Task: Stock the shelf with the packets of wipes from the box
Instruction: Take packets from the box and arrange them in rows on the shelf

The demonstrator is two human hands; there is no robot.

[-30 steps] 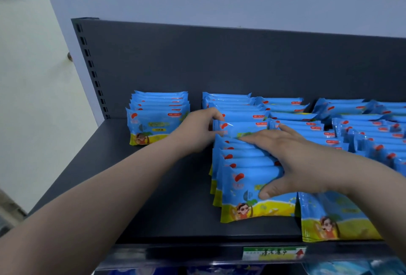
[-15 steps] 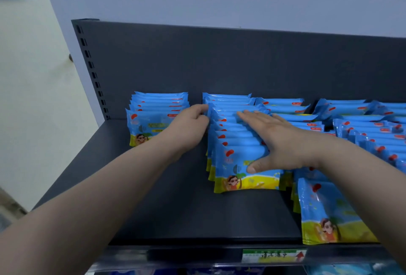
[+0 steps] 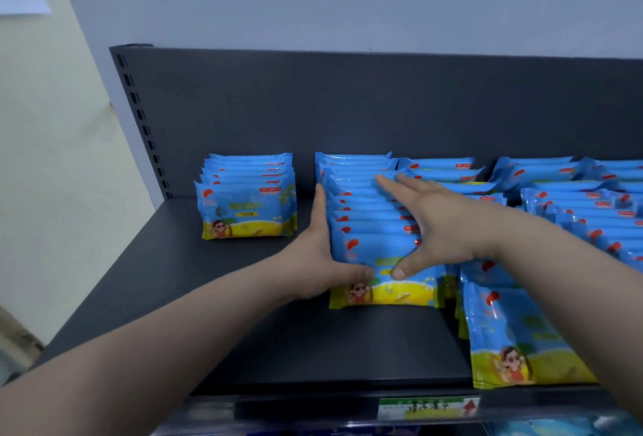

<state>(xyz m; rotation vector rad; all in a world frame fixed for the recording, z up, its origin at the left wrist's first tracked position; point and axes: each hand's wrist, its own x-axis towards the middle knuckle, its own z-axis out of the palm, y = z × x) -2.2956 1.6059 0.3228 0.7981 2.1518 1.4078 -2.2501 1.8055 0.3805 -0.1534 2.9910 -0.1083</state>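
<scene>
Drawn back from the shelf lip, the middle row of packets (image 3: 365,213) is standing tighter than a second ago, when it was fanning forward. The left grip (image 3: 315,254) is now lying flat along the row's left side instead of reaching for its rear end. Its fingers are running straight against the packet edges while its thumb is pressing on the face of the front packet (image 3: 400,293). The right grip (image 3: 438,223) is lying spread over the tops of the row, with its fingers reaching toward the back panel (image 3: 348,105) and its thumb pushing on that same front face. Neither is curling round anything.

The row is sitting on the shelf (image 3: 313,348), apart from a shorter row (image 3: 247,209) at the left and just beside further rows (image 3: 574,199) at the right. One leaning packet (image 3: 515,338) is lying at the right front. The box is not showing.

These packets are looking light, soft and glossy, so they are probably sliding over one another and slumping once let go. Flat palms at the side, top and front are suiting them better than a pinch on one thin seal, and squeezing the whole row together is likely keeping it upright.
</scene>
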